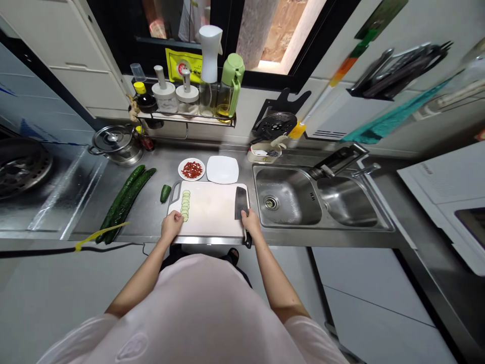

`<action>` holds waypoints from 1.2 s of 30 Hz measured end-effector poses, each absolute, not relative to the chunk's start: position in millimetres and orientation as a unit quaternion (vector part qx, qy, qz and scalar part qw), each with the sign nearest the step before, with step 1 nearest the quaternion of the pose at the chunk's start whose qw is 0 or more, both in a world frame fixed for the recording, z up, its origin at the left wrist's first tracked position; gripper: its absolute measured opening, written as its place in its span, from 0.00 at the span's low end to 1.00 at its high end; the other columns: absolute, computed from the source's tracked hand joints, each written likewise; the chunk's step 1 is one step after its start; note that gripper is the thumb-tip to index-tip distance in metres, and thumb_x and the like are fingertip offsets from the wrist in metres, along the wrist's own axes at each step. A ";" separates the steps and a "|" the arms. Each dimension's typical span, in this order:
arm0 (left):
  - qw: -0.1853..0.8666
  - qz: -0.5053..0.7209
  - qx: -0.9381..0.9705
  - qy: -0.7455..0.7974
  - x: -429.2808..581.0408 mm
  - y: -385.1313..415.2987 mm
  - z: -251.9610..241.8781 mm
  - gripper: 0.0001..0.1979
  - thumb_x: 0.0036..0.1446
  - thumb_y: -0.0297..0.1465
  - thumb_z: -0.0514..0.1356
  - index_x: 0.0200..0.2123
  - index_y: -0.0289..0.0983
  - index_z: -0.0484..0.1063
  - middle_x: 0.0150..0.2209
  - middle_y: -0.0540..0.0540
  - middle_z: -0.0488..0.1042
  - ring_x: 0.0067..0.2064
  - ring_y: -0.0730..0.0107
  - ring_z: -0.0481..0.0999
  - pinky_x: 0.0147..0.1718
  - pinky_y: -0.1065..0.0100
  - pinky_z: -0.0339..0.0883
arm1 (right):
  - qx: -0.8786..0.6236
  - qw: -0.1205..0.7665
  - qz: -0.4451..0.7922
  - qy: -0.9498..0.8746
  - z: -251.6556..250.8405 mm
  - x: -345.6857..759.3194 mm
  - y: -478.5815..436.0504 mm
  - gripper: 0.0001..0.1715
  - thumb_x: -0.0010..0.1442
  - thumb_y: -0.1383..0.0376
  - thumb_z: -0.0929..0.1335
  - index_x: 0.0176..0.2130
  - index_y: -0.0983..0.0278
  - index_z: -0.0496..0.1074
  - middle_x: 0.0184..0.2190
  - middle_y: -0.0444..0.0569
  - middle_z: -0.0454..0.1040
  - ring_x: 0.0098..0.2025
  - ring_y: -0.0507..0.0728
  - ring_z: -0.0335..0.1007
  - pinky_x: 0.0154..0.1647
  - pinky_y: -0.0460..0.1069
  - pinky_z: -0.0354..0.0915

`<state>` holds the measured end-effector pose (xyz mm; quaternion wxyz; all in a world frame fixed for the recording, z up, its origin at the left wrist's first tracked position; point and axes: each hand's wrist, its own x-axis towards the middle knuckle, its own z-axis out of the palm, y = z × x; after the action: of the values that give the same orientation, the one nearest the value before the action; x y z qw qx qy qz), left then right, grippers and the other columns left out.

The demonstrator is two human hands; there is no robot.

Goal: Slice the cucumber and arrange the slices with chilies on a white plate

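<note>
Round cucumber slices (pixel 185 202), flat metal cleaver (pixel 240 199)

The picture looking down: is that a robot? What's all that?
No robot, just a person. A camera worn on the head looks down. On the grey metal counter are a white rectangular cutting board, two long green cucumbers, a short green cucumber piece, a round white plate of chopped red bits and a squarish white plate. The bare left hand is at the near end of a row of pale green round slices; the bare right hand touches a cleaver with a wide grey metal blade.
</note>
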<state>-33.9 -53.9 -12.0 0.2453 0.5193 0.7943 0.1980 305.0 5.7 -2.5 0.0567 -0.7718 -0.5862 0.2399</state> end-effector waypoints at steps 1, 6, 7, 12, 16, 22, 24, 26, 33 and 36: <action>0.247 0.198 0.519 0.794 -34.0 -53.5 -12.1 0.07 0.49 0.35 0.56 0.30 0.39 0.68 0.26 0.51 0.71 0.28 0.72 0.69 0.28 0.73 0.56 | -0.774 0.049 0.227 -0.588 -0.4 303.8 4.8 0.20 0.62 0.57 0.59 0.45 0.68 0.68 0.38 0.57 0.74 0.42 0.58 0.70 0.38 0.47 0.59; 0.258 0.205 0.510 0.794 -35.2 -53.2 -12.1 0.07 0.49 0.36 0.56 0.30 0.39 0.68 0.26 0.51 0.71 0.28 0.72 0.69 0.27 0.73 0.56 | -0.784 0.021 0.166 -0.597 6.6 297.8 -2.3 0.25 0.63 0.55 0.58 0.53 0.68 0.60 0.39 0.57 0.73 0.42 0.59 0.70 0.40 0.49 0.59; 0.259 0.209 0.508 0.795 -35.2 -53.4 -11.6 0.08 0.49 0.36 0.56 0.30 0.39 0.68 0.25 0.52 0.71 0.28 0.73 0.69 0.27 0.73 0.56 | -0.785 0.012 0.158 -0.599 7.6 296.8 -3.5 0.25 0.64 0.55 0.58 0.54 0.67 0.59 0.38 0.57 0.73 0.41 0.60 0.70 0.40 0.50 0.60; 0.246 0.225 0.501 0.799 -29.5 -50.1 -5.5 0.10 0.50 0.38 0.56 0.33 0.40 0.69 0.24 0.52 0.70 0.26 0.72 0.68 0.26 0.73 0.55 | -0.779 -0.027 0.133 -0.612 12.9 293.6 -4.2 0.21 0.65 0.56 0.56 0.52 0.65 0.60 0.38 0.56 0.71 0.40 0.59 0.70 0.40 0.51 0.60; 0.256 0.260 0.521 0.772 -15.1 -34.9 0.9 0.10 0.50 0.38 0.55 0.34 0.40 0.69 0.25 0.52 0.70 0.28 0.73 0.69 0.28 0.73 0.57 | -0.774 -0.046 0.121 -0.620 15.7 294.0 -2.6 0.18 0.66 0.58 0.55 0.50 0.63 0.61 0.41 0.56 0.69 0.39 0.57 0.69 0.39 0.50 0.60; 0.294 0.308 0.535 0.729 15.8 5.9 4.7 0.11 0.50 0.37 0.56 0.36 0.39 0.70 0.25 0.51 0.69 0.28 0.73 0.69 0.30 0.73 0.60 | -0.773 -0.053 0.121 -0.621 17.2 293.9 -1.2 0.19 0.66 0.60 0.54 0.52 0.63 0.62 0.43 0.55 0.67 0.41 0.56 0.68 0.40 0.49 0.59; 0.312 0.319 0.535 0.718 25.3 21.9 3.1 0.13 0.49 0.36 0.57 0.38 0.38 0.70 0.26 0.51 0.70 0.29 0.73 0.70 0.30 0.73 0.61 | -0.776 -0.035 0.116 -0.619 20.0 293.2 3.8 0.20 0.66 0.59 0.54 0.53 0.62 0.61 0.45 0.55 0.66 0.44 0.57 0.66 0.42 0.50 0.59; 0.328 0.323 0.521 0.719 33.4 38.4 -0.4 0.15 0.49 0.36 0.57 0.40 0.37 0.70 0.27 0.50 0.71 0.29 0.73 0.70 0.30 0.73 0.61 | -0.776 -0.006 0.114 -0.620 24.8 292.7 13.9 0.22 0.66 0.58 0.54 0.55 0.61 0.60 0.47 0.56 0.65 0.46 0.57 0.65 0.44 0.50 0.58; 0.404 0.288 0.452 0.741 51.7 93.0 -13.8 0.21 0.49 0.35 0.58 0.47 0.36 0.66 0.29 0.50 0.73 0.23 0.76 0.69 0.28 0.73 0.62 | -0.752 0.090 0.172 -0.629 39.8 289.8 81.2 0.23 0.64 0.59 0.56 0.55 0.64 0.62 0.49 0.55 0.67 0.49 0.57 0.64 0.47 0.48 0.57; 0.415 0.280 0.435 0.749 55.5 110.1 -14.6 0.23 0.49 0.35 0.58 0.50 0.36 0.64 0.28 0.50 0.73 0.21 0.77 0.69 0.27 0.73 0.61 | -0.763 0.116 0.214 -0.599 35.7 285.7 113.6 0.21 0.62 0.60 0.59 0.52 0.65 0.65 0.45 0.54 0.71 0.47 0.57 0.66 0.47 0.48 0.58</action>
<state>55.5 110.1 -14.6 0.4146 0.4348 0.7488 0.2800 285.7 113.6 35.7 0.1161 -0.7628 -0.5991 0.2141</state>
